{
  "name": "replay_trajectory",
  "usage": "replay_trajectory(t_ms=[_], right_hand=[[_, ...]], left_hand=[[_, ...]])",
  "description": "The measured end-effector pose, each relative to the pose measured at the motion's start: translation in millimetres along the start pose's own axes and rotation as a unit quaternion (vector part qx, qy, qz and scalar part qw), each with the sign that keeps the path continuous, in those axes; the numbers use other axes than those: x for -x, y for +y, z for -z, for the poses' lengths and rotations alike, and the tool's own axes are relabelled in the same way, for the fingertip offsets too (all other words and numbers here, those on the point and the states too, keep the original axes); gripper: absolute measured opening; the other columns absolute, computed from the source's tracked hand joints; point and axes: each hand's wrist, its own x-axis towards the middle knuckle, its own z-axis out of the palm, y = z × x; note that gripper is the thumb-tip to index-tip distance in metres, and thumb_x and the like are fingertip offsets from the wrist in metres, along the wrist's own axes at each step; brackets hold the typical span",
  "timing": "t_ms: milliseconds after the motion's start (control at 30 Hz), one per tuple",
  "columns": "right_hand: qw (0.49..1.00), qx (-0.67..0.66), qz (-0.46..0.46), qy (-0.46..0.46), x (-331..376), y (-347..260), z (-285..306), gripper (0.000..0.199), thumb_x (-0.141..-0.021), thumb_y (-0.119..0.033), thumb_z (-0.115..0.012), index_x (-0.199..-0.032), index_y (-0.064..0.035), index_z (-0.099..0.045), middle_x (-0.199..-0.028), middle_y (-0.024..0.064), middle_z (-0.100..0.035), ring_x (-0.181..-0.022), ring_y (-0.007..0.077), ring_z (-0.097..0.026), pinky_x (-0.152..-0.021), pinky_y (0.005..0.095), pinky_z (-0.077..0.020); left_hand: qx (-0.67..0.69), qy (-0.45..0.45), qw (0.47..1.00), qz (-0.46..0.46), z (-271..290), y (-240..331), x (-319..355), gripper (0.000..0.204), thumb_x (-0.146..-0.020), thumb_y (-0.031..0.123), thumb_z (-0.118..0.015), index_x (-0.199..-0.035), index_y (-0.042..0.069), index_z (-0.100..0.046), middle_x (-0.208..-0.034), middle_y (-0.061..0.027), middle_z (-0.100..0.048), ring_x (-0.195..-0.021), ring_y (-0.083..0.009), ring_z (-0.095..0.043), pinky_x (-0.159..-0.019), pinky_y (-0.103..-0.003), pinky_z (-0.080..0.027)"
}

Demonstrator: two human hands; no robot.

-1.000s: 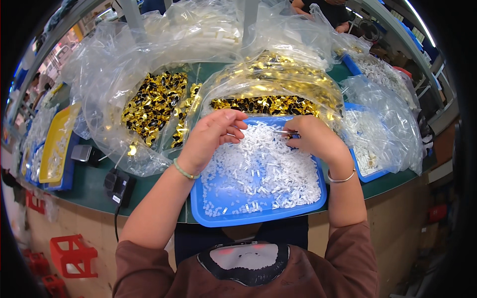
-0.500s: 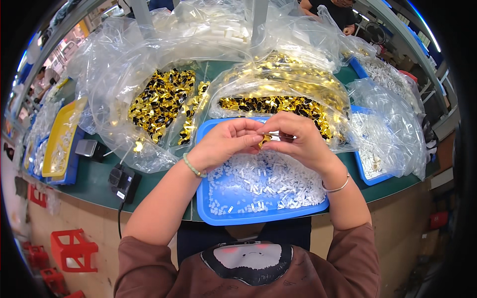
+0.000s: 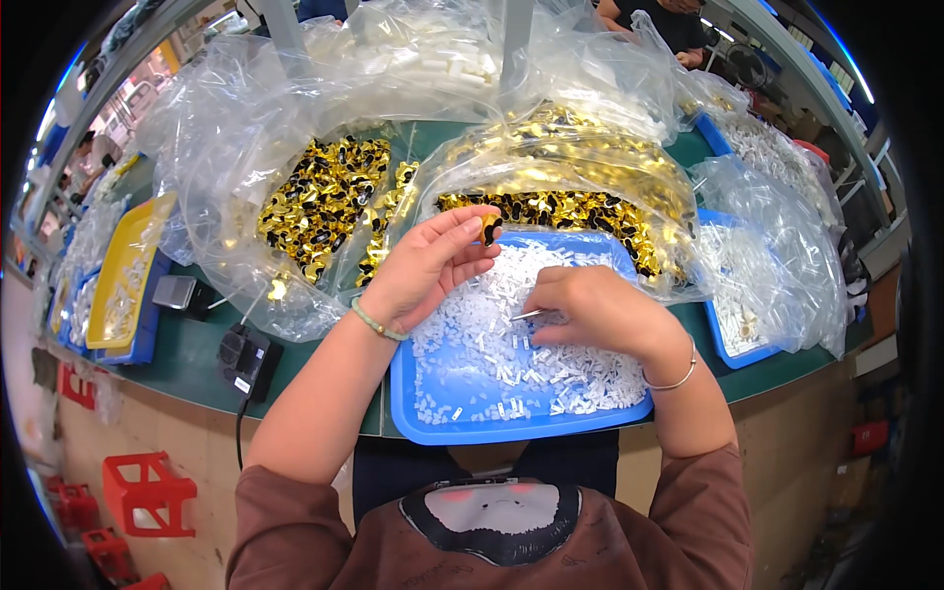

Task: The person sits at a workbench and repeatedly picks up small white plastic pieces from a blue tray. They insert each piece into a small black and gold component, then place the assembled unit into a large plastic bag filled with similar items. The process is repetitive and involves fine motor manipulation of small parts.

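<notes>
Pinched between the thumb and fingers of my left hand (image 3: 428,264) is a small shiny gold-and-black part (image 3: 489,231), raised above the far left side of a blue tray (image 3: 511,434). Small white plastic pieces (image 3: 590,378) lie loose across that tray, thickest toward its right and far sides. My right hand (image 3: 602,310) is closed around metal tweezers (image 3: 527,315), low over the white pieces. Only a short bit of the tweezers shows; the fingers cover the remainder. Whether their tips grip a piece is too small to tell.
Behind the tray, clear bags hold many gold-and-black parts (image 3: 320,206). A blue tray of white pieces (image 3: 730,295) stands at right, a yellow tray (image 3: 128,275) at left. A black power adapter (image 3: 244,362) sits by the table edge. Someone (image 3: 664,29) is at far right.
My hands have parted. The left one moved up and left with the gold-and-black part; the right one came down over the white pieces with the tweezers.
</notes>
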Motion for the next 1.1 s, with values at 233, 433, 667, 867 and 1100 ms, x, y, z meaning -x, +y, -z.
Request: replay_trajectory(t_ms=[233,433,667,867,1100], right_hand=[[0.999,0.042,-0.001,-0.001,-1.2,-1.9,-5.4,0.017,-0.074,-0.014,-0.073,-0.088,-0.0059,-0.067,-0.088,0.0109,-0.063,-0.081,0.0322,-0.064,-0.072,0.0409,-0.0511],[0.998,0.052,0.006,0.018,-3.0,4.3,-10.1,0.014,-0.075,-0.013,-0.072,-0.086,-0.0059,-0.066,-0.087,0.0105,-0.061,-0.079,0.0317,-0.064,-0.070,0.0405,-0.0513],[0.998,0.054,-0.003,0.012,-2.5,5.3,-10.4,0.012,-0.075,-0.012,-0.070,-0.084,-0.0049,-0.066,-0.088,0.0111,-0.061,-0.077,0.0323,-0.063,-0.069,0.0407,-0.0516],[0.999,0.007,-0.001,0.051,-4.7,2.5,-4.6,0.010,-0.075,-0.012,-0.070,-0.082,-0.0048,-0.066,-0.084,0.0105,-0.062,-0.075,0.0319,-0.063,-0.067,0.0402,-0.0504],[0.997,-0.062,-0.011,0.043,-8.7,1.3,0.3,0.011,-0.072,-0.009,-0.070,-0.080,-0.0048,-0.063,-0.080,0.0111,-0.065,-0.076,0.0310,-0.064,-0.066,0.0383,-0.0503]], left_hand=[[0.010,-0.017,1.000,0.019,0.3,1.0,1.1,0.035,-0.098,0.019,-0.056,-0.130,0.003,-0.053,-0.107,-0.0058,-0.065,-0.097,-0.0138,-0.065,-0.087,-0.027,-0.055],[-0.083,0.005,0.996,-0.027,-10.8,-2.7,2.6,0.033,-0.094,0.011,-0.061,-0.125,0.001,-0.057,-0.111,-0.0066,-0.065,-0.100,-0.0143,-0.064,-0.090,-0.027,-0.053],[-0.208,0.021,0.975,-0.078,-11.8,-3.5,4.7,0.030,-0.089,0.007,-0.067,-0.118,0.000,-0.063,-0.108,-0.0060,-0.066,-0.099,-0.0110,-0.062,-0.089,-0.025,-0.049],[-0.223,0.020,0.970,-0.093,-13.1,-3.8,5.4,0.029,-0.089,0.007,-0.067,-0.117,0.000,-0.063,-0.108,-0.0049,-0.066,-0.099,-0.0099,-0.061,-0.089,-0.024,-0.049],[-0.243,0.015,0.965,-0.096,-12.9,-6.9,5.4,0.028,-0.091,0.009,-0.066,-0.117,0.000,-0.062,-0.108,-0.0037,-0.066,-0.097,-0.0086,-0.062,-0.087,-0.024,-0.050]])
